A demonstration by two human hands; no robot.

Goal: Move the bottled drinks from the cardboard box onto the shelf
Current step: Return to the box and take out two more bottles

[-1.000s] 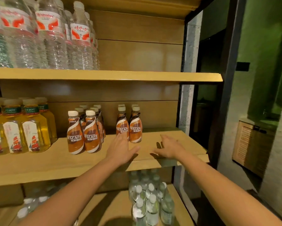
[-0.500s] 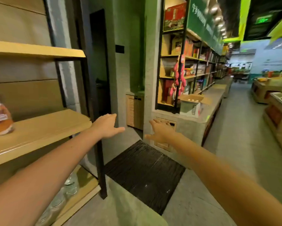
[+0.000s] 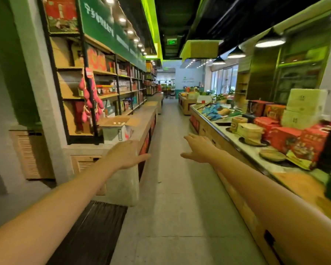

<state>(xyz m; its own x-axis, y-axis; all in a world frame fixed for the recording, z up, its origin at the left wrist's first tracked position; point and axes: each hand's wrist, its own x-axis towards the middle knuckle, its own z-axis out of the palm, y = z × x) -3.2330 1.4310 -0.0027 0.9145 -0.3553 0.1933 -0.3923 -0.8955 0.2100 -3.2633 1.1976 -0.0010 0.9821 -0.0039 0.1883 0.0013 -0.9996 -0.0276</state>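
An open cardboard box [image 3: 115,131] stands on the grey stone ledge [image 3: 141,119] at the left of the aisle. Pale bottle caps [image 3: 118,123] show inside it. My left hand [image 3: 125,154] is stretched out in front of and just below the box, fingers straight, holding nothing. My right hand [image 3: 198,150] reaches forward over the aisle floor, fingers spread and empty. The drinks shelf is out of view.
Tall shelving [image 3: 111,83] with packaged goods lines the left wall behind the ledge. A long display counter [image 3: 256,148] with red gift boxes and baskets runs along the right. A grey floor aisle [image 3: 170,169] lies between them, with a dark mat [image 3: 92,226] at the lower left.
My view has swung right, away from the drinks shelf and down the aisle. Both empty hands left the shelf edge and now point toward the box on the ledge.
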